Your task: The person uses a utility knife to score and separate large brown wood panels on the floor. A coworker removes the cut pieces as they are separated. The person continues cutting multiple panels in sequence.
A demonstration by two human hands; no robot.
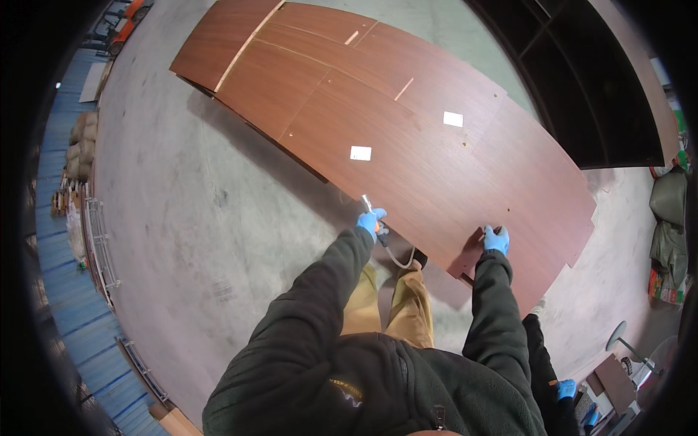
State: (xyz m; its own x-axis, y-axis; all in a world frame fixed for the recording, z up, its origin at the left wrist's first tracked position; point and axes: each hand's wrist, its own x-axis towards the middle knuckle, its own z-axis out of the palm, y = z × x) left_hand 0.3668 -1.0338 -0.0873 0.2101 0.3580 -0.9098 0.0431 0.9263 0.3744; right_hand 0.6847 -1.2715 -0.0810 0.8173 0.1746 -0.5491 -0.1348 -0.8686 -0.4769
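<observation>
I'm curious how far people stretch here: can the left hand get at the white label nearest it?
Probably yes: the panel looks bare around that label, with nothing blocking the left hand. It grips a tool, though, so it may not be free to grasp.

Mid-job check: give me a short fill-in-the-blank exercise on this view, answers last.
The left hand, holding a silver-tipped tool, and the right hand are both gloved in the colour ____.
Exactly ____ white labels show on the wood-grain panels.
The co-worker's hand appears toward the picture's lower ____ corner.
Missing words: blue; two; right.
</observation>
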